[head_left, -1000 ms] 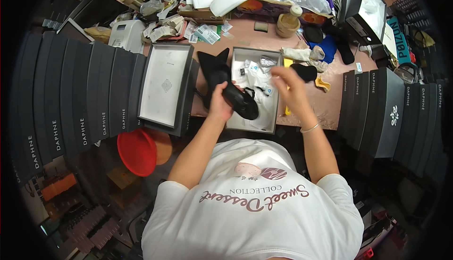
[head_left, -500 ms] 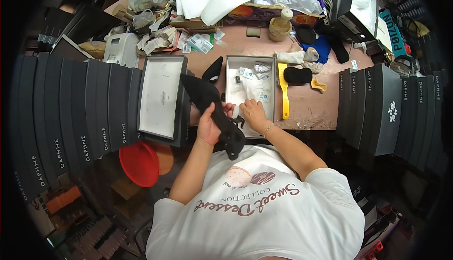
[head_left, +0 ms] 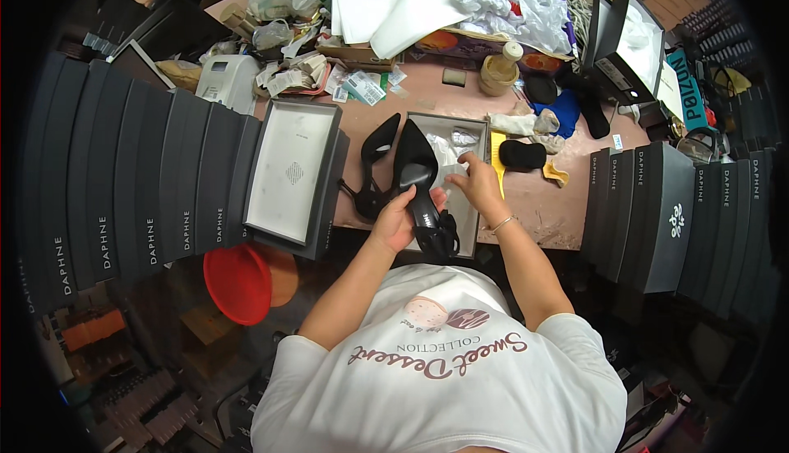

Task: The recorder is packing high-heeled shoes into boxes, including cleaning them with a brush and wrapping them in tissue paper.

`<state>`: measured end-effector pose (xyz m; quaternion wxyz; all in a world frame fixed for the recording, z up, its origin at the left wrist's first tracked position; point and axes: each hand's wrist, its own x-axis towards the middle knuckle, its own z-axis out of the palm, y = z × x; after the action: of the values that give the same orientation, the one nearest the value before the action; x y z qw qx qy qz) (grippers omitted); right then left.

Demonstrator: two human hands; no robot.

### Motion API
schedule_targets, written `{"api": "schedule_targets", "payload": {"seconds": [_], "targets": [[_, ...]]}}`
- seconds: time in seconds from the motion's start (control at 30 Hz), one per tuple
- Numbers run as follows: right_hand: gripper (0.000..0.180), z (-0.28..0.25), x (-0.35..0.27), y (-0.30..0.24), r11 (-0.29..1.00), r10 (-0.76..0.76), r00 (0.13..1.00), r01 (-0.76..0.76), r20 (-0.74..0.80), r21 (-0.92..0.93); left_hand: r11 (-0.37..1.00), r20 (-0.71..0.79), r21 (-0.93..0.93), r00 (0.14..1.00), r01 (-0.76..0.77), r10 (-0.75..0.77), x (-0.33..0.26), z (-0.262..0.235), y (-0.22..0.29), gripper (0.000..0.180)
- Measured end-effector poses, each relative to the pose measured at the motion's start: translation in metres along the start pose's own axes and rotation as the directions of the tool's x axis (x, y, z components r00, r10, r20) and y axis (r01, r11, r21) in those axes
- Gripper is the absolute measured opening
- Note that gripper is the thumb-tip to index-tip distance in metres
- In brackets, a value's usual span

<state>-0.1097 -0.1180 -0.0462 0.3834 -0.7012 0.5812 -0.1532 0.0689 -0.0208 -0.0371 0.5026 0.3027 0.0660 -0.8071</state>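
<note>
Cluttered table (head_left: 542, 206), shoe (head_left: 417, 175) in left hand (head_left: 399, 221)

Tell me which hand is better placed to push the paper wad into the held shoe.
Right, probably. The right hand pinches white paper just beside the black shoe, while the left hand grips that shoe from underneath.

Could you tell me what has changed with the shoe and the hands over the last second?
The left hand now holds the black pointed shoe toe-forward over the open box; the right hand has drawn back beside it. The second shoe lies where it did.
</note>
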Motion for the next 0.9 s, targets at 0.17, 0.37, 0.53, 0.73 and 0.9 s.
{"api": "schedule_targets", "payload": {"seconds": [0.17, 0.37, 0.53, 0.73, 0.9], "targets": [[0.042, -0.004, 0.007, 0.042, 0.977, -0.120, 0.987, 0.137, -0.110, 0.166, 0.997, -0.101, 0.068, 0.994, -0.032, 0.038, 0.000, -0.005, -0.006, 0.044], [0.014, -0.026, -0.026, -0.020, 0.685, -0.070, 0.984, 0.169, -0.167, 0.708, 0.991, -0.129, 0.039, 0.983, -0.126, 0.130, -0.006, 0.010, -0.012, 0.051], [0.009, -0.020, -0.048, -0.050, 0.827, -0.341, 0.939, 0.284, 0.031, 0.484, 0.986, -0.050, 0.060, 0.986, -0.155, 0.158, -0.020, 0.026, -0.019, 0.059], [0.022, -0.030, -0.057, -0.056, 0.784, -0.541, 0.828, 0.561, -0.151, 0.268, 0.986, 0.014, 0.079, 0.990, -0.144, 0.143, -0.033, 0.026, -0.004, 0.063], [0.016, 0.000, -0.042, -0.049, 0.676, -0.725, 0.686, 0.693, -0.061, -0.248, 0.986, -0.083, 0.086, 0.985, -0.144, 0.151, -0.039, 0.032, -0.015, 0.048]]}}
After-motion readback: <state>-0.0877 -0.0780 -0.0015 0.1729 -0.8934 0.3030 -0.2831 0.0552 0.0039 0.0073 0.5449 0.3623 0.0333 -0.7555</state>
